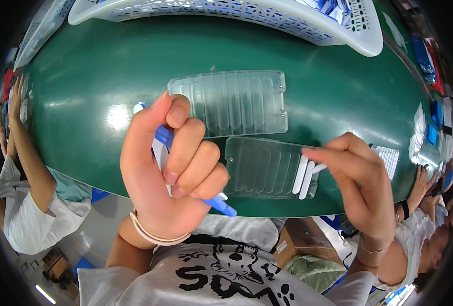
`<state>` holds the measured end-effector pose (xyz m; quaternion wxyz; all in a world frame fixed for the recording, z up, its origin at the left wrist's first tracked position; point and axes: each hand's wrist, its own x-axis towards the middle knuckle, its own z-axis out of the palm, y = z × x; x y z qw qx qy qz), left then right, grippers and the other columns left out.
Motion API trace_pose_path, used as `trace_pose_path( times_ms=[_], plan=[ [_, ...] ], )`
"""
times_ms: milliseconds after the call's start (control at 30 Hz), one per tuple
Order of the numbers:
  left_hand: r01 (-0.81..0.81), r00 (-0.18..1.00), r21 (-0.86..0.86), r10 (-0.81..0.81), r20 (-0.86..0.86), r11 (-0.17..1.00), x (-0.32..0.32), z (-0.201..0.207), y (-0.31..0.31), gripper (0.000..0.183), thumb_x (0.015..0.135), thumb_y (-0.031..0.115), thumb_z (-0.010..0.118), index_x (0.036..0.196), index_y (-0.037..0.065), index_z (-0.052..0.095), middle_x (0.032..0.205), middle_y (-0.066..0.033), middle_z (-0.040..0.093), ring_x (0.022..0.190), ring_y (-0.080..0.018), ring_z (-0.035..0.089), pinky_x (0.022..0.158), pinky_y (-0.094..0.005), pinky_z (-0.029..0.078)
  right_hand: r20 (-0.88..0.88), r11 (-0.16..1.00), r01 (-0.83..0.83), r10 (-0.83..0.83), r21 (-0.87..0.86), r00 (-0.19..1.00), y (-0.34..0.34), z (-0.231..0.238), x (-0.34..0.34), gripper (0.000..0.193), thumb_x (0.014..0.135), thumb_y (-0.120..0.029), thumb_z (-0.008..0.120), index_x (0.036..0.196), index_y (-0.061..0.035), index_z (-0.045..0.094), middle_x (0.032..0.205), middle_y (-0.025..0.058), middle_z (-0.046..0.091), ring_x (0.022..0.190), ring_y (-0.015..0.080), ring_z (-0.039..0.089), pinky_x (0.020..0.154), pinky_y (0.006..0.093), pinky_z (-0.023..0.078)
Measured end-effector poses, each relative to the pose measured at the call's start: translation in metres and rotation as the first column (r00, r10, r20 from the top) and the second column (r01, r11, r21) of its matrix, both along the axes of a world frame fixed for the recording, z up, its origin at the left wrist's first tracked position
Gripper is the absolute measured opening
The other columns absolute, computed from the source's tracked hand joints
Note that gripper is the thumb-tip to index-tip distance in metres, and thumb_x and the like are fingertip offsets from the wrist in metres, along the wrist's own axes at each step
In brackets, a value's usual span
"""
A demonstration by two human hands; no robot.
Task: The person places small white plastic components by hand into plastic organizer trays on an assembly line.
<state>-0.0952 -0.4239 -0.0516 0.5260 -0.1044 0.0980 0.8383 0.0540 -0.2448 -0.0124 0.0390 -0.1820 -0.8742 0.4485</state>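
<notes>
My left hand (157, 168) is curled round several slim blue-and-white plastic pieces (221, 206), whose ends stick out beside the thumb and below the palm. Thumb and forefinger of my right hand (364, 178) pinch one end of a slim white strip (319, 168). It is at the right end of a clear ribbed tray (257, 171) on the table. Two more white strips (301, 174) lie side by side in that tray, while its other grooves hold nothing. Just beyond it sits a second clear ribbed tray (232, 102), partly behind my left fingers.
A white perforated basket (226, 11) with blue-and-white pieces spans the table's far side. Another basket (42, 31) stands far left. White strips (388, 157) lie right of my right hand on the green table (83, 132). Other people sit at both sides.
</notes>
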Motion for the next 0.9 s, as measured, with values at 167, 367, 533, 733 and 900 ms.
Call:
trace_pose_path(
  times_ms=[167,367,533,733,900],
  plan=[
    [-0.044,0.98,-0.03,0.038,-0.195,0.999,0.006,0.002,0.007,0.027,0.1,0.028,0.03,0.085,0.011,0.042,0.046,-0.0007,0.027,0.037,-0.0102,0.023,0.038,-0.0254,0.018,0.178,0.996,-0.078,0.07,0.034,0.981,0.016,0.003,-0.012,0.007,0.074,0.001,0.066,0.081,0.0006,0.064,0.083,0.0069,0.06,0.064,0.0125,0.049,0.051,0.025,0.034],
    [-0.079,0.98,-0.059,0.067,-0.188,0.995,0.001,0.003,-0.001,0.026,0.1,0.028,0.031,0.086,0.01,0.044,0.045,-0.0004,0.027,0.037,-0.0097,0.022,0.038,-0.0253,0.018,0.139,0.955,-0.248,0.227,0.162,0.964,0.019,-0.005,-0.032,0.024,0.069,-0.003,0.072,0.09,-0.0014,0.061,0.087,0.0098,0.058,0.067,0.0221,0.052,0.059,0.0305,0.041],
    [-0.086,0.981,-0.028,0.08,-0.179,0.996,-0.005,-0.001,-0.012,0.026,0.1,0.028,0.031,0.087,0.01,0.045,0.046,-0.0004,0.027,0.037,-0.0094,0.023,0.038,-0.0252,0.018,0.171,0.904,-0.265,0.219,0.334,0.961,0.0,-0.004,-0.025,0.043,0.062,-0.015,0.079,0.099,-0.0051,0.059,0.1,0.0098,0.055,0.078,0.0248,0.051,0.069,0.0327,0.041],
    [-0.014,1.0,0.023,0.014,0.008,1.0,-0.005,-0.004,-0.007,0.028,0.1,0.029,0.03,0.088,0.01,0.047,0.047,-0.0004,0.028,0.037,-0.0099,0.024,0.039,-0.0254,0.02,-0.104,0.744,-0.278,0.422,0.607,0.901,-0.035,-0.009,-0.011,0.035,0.062,-0.018,0.078,0.095,-0.0158,0.065,0.1,0.0013,0.057,0.077,0.0175,0.047,0.075,0.0348,0.035],
    [0.106,0.954,0.106,-0.132,0.271,0.989,0.007,-0.007,-0.004,0.032,0.1,0.032,0.029,0.087,0.01,0.048,0.048,-0.0004,0.029,0.038,-0.0109,0.025,0.039,-0.026,0.021,-0.316,0.588,-0.211,0.662,0.781,0.679,-0.056,-0.029,-0.004,0.029,0.061,-0.014,0.073,0.088,-0.0217,0.068,0.097,-0.0062,0.057,0.078,0.0135,0.046,0.069,0.033,0.03]
  ],
)
